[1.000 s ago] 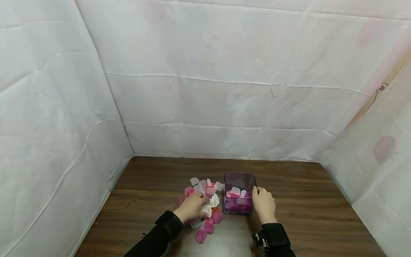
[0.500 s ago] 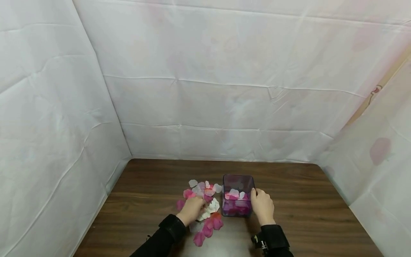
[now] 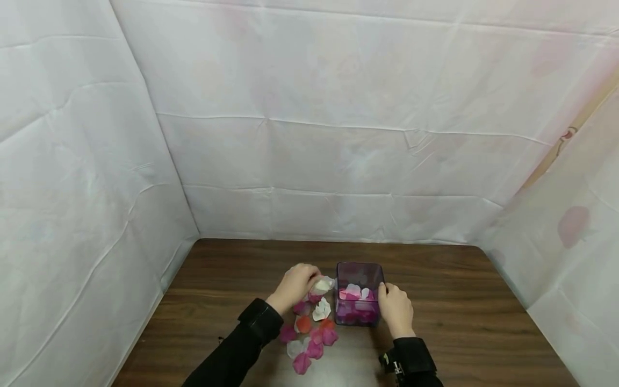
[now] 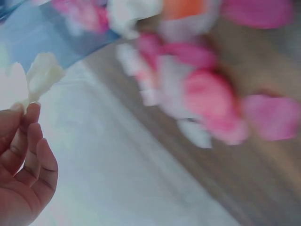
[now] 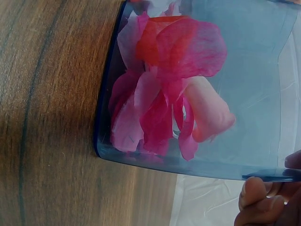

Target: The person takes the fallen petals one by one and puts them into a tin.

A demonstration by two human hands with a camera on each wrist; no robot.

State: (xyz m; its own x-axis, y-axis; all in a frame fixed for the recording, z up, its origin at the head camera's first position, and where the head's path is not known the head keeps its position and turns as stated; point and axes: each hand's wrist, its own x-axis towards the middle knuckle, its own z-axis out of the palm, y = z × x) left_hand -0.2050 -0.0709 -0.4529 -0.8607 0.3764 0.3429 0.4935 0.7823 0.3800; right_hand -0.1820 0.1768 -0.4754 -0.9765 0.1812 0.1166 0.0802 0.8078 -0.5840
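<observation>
My left hand (image 3: 293,288) pinches a cream-white artificial petal (image 4: 44,76) between thumb and fingertips, raised over the far part of the loose petals. Those loose petals (image 3: 314,350), pink, magenta, orange and white, lie scattered on the table just left of a see-through purple box (image 3: 360,273). With thumb and fingers, my right hand (image 3: 397,309) grips the box's right wall at the rim. Inside the box, pink, red and pale petals (image 5: 190,49) lie heaped along the bottom, as the right wrist view shows. The left hand covers part of the scattered pile in the head view.
The brown wood-grain table (image 3: 459,301) carries the box and the petals. White cloth (image 3: 309,156) hangs as walls behind the table and along both sides. Each wrist wears a black band (image 3: 261,321) over a dark sleeve.
My left hand was among the petals at mid-pile; it has moved up and away over the far petals, now with white petal in its fingers. The right hand keeps its grip on the box.
</observation>
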